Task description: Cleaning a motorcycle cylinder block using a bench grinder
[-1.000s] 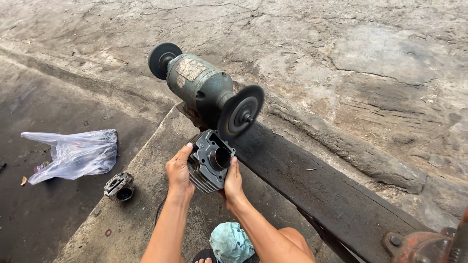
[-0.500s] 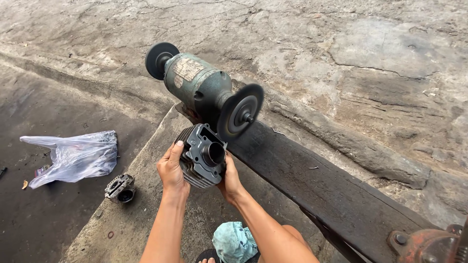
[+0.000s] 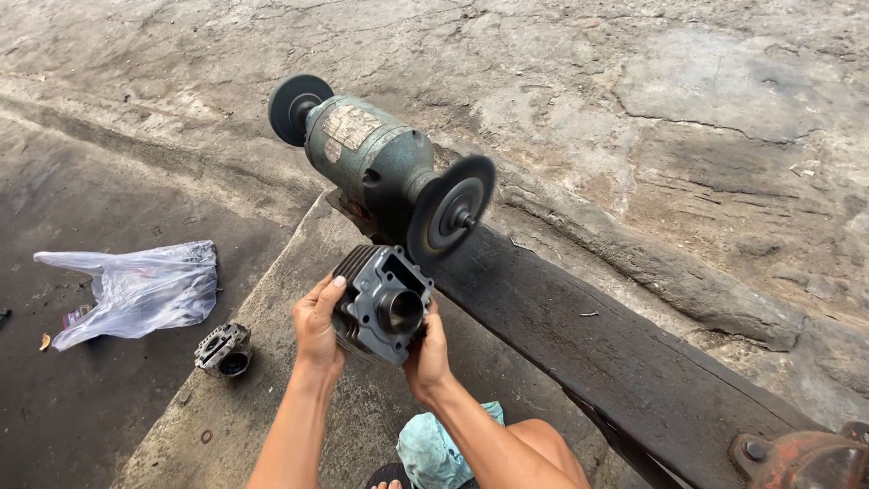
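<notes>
Engine cylinder (image 3: 382,306) between left hand (image 3: 317,324), right hand (image 3: 428,355)

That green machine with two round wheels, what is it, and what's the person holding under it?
It's a bench grinder: a motor with a wheel on each end, sitting on a dark beam. The camera is worn on the person's head, looking down. The left hand and right hand hold a grey engine cylinder with cooling fins and a big round hole, just below the near wheel. On the ground lie a plastic bag and a small metal part.
</notes>
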